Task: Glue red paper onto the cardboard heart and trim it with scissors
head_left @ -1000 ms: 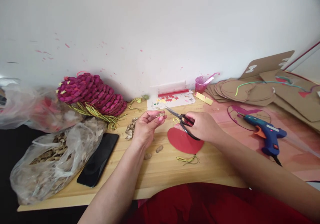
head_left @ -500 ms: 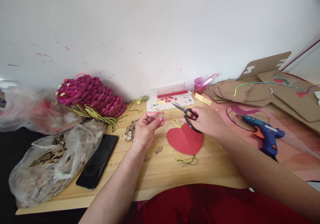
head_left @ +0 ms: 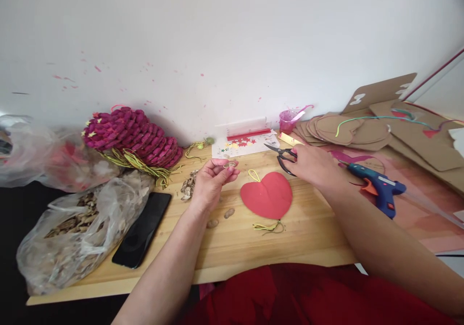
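Between thumb and fingers, my left hand (head_left: 213,180) pinches a small peanut shell (head_left: 229,164) above the table. My right hand (head_left: 310,163) grips black-handled scissors (head_left: 284,157), whose blades point left toward the paper with stars. Below and between both hands lies a red heart (head_left: 267,197) with a yellow string loop at its top and a yellow tassel (head_left: 268,227) at its tip. Loose peanut shells (head_left: 229,213) rest on the wood left of the heart. A small pile of shells (head_left: 188,187) sits partly behind my left hand.
At left are a plastic bag of shells (head_left: 72,247), a black phone (head_left: 143,231) and stacked purple hearts (head_left: 134,136). Star cutouts (head_left: 241,144) lie on paper at the back. To the right are a blue glue gun (head_left: 386,187), cardboard hearts (head_left: 337,129) and a pink cup (head_left: 288,120).
My right hand has moved right with the scissors, away from the left hand, uncovering the heart's right side. My left hand still pinches the shell in nearly the same place.
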Action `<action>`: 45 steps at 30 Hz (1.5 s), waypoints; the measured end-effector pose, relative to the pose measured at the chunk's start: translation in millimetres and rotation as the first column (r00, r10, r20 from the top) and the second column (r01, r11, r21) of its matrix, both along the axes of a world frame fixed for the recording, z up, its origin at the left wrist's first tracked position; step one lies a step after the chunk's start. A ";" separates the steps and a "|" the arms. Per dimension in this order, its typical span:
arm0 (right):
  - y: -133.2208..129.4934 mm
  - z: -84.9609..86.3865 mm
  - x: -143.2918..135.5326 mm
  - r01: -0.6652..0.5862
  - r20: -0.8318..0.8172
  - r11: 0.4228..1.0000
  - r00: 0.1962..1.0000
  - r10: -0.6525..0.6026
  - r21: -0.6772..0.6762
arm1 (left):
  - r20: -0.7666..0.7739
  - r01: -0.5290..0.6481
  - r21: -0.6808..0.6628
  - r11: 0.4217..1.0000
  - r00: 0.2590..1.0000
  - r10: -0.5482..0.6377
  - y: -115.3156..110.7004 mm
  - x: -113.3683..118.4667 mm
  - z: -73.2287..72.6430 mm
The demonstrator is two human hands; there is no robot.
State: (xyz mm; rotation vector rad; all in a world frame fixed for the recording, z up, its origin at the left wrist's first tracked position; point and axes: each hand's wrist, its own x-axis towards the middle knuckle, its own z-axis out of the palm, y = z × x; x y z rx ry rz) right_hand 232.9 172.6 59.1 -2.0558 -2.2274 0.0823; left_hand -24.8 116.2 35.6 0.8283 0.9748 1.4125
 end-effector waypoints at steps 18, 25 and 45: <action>-47.7 -7.5 -47.3 -0.347 -0.515 0.933 0.785 0.345 0.096 | 0.190 -0.083 -0.008 0.997 0.978 0.083 0.8 6.8 -2.2; -49.1 -10.1 -50.5 -0.345 -0.445 0.930 0.817 0.365 0.130 | 0.252 -0.118 -0.061 0.991 0.959 0.130 0.2 13.4 -5.6; -49.3 -11.8 -50.0 -0.385 -0.473 0.919 0.796 0.378 0.087 | 0.253 -0.094 -0.141 0.985 0.959 0.128 -2.1 17.5 -10.5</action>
